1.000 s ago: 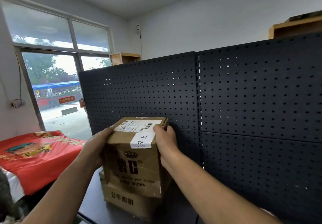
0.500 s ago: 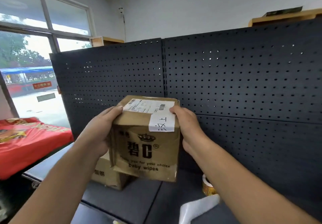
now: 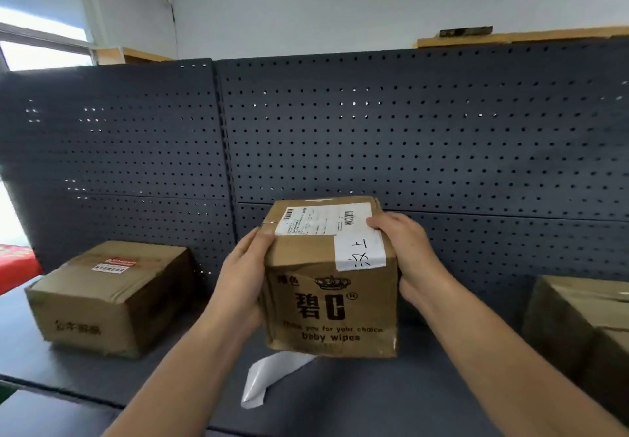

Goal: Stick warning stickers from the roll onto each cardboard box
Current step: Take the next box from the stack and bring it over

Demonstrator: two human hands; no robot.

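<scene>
I hold a brown "baby wipes" cardboard box [image 3: 332,300] upright in the middle of the view, just above the dark table [image 3: 357,395]. My left hand [image 3: 243,276] grips its left side and my right hand [image 3: 403,249] grips its upper right edge. The box carries a white shipping label and a white handwritten label on top. A second cardboard box [image 3: 109,297] sits on the table at the left, with a red and white sticker [image 3: 114,265] on its top. The sticker roll is hidden from view.
A white strip of backing paper [image 3: 272,377] lies on the table under the held box. A third cardboard box [image 3: 578,331] stands at the right edge. A dark pegboard wall [image 3: 374,137] runs behind the table. Red cloth [image 3: 13,266] shows at far left.
Both hands have lifted the baby wipes box off the left box and carried it right, toward the table's middle. The view has swung right with it.
</scene>
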